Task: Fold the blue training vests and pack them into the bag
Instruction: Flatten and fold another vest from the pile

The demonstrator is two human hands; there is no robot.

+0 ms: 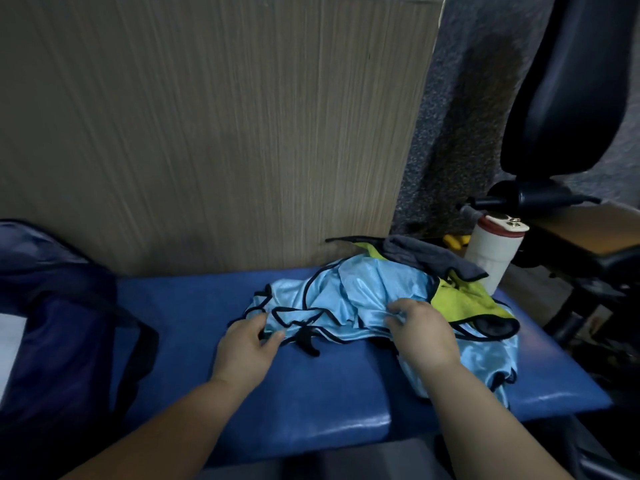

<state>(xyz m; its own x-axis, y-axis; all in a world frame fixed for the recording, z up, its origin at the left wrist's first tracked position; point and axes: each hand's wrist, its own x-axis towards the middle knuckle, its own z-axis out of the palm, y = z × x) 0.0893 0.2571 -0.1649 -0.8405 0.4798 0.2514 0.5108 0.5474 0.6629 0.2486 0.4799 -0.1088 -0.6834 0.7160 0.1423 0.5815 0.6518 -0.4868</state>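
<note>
- The dark navy bag (52, 306) sits at the left end of the bench, its mouth turned up and a black strap hanging down its near side towards the front edge.
- The blue padded bench (180, 306) carries everything here; a stretch of bare padding lies between the bag and the clothes, and a wood-grain panel (207, 133) stands right behind the back edge.
- The left hand (246, 344) reaches in from the front edge, thumb and fingers curled round the black-trimmed left border of the pile, just beside a loose black tie.
- The blue vests (346, 289) lie unfolded in a crumpled, shiny heap on the right half of the bench, well apart from the bag, with one part spilling over the front right corner.
- The right hand (424, 336) is on top of the heap near the front edge, fingers bent down into the cloth and bunching a fold of it.
- A yellow-green vest (460, 299) lies partly under the blue ones, towards the right end.
- A grey cloth (419, 254) is draped over the back of the heap near the back edge.
- A white bottle (491, 251) with a red lid stands upright at the back right corner, touching the clothes.
- A black padded seat back (568, 81) rises beyond the right end.
</note>
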